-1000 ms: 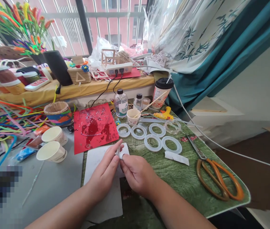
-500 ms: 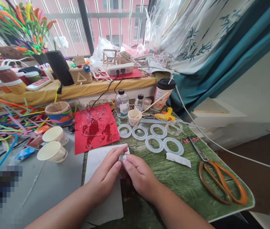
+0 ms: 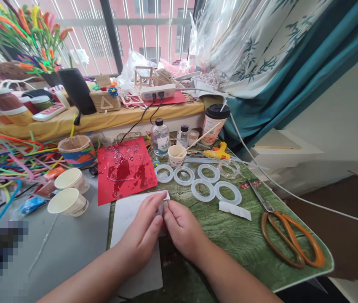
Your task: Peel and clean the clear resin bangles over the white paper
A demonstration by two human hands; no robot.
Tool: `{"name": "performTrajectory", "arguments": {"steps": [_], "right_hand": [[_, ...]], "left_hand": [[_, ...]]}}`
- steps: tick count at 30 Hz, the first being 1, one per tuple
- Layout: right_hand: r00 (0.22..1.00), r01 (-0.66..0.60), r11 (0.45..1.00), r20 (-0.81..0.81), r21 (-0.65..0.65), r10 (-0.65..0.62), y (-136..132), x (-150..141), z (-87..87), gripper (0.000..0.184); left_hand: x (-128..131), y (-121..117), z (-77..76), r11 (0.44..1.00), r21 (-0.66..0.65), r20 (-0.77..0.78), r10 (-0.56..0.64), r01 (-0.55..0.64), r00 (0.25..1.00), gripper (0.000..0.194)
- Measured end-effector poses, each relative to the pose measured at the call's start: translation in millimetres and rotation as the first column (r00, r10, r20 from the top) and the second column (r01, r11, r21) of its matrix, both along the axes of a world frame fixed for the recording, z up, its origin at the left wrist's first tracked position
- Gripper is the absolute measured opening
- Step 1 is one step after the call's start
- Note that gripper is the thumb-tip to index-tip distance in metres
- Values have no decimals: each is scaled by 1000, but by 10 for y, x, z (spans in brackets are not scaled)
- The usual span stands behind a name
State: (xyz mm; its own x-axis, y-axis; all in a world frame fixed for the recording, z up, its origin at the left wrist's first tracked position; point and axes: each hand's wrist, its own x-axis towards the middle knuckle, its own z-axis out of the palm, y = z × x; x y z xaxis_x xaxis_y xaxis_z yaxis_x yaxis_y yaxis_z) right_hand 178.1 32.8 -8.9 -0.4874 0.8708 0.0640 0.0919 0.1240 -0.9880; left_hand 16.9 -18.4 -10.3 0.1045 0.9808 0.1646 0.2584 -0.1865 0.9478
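2 hands, L [image 3: 141, 230], R [image 3: 183, 236], pinch clear bit [image 3: 163, 211] over white sheet [image 3: 137, 269].

The person's broad, thick-fingered left hand [image 3: 140, 235] and right hand [image 3: 183, 235] were bare, and the smooth, rounded forearms [image 3: 84, 277] showed bare down to the lower edge of the view.

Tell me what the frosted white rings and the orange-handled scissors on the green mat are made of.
The frosted white rings look like silicone or soft plastic, though the look can't settle which: they are cloudy, matte and semi-translucent. The scissors' handles look like moulded orange plastic, with a smooth sheen. The blades look like bare steel, grey with a metallic shine.
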Motion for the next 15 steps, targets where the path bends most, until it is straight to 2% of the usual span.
{"name": "performTrajectory", "arguments": {"steps": [2,4,6,11,15], "right_hand": [[998,-23,988,61,151,14,-15,16,-7,27],[989,-104,955,128,277,71,-26,39,-5,23],[975,-188,923,176,335,134,-25,55,2,23],[994,-54,987,101,153,39,-2,45,30,30],[974,-220,951,100,216,202,-17,45,64,28]], "left_hand": [[-4,15,1,999,-23,-35,-37,36,999,49],[-15,22,-2,999,-39,-30,-31,30,999,49],[-27,19,-5,1000,-26,-31,-13,13,999,48],[-7,11,6,1000,17,-75,-7,8,997,49],[13,37,19,995,-84,44,54,-51,998,48]]}}
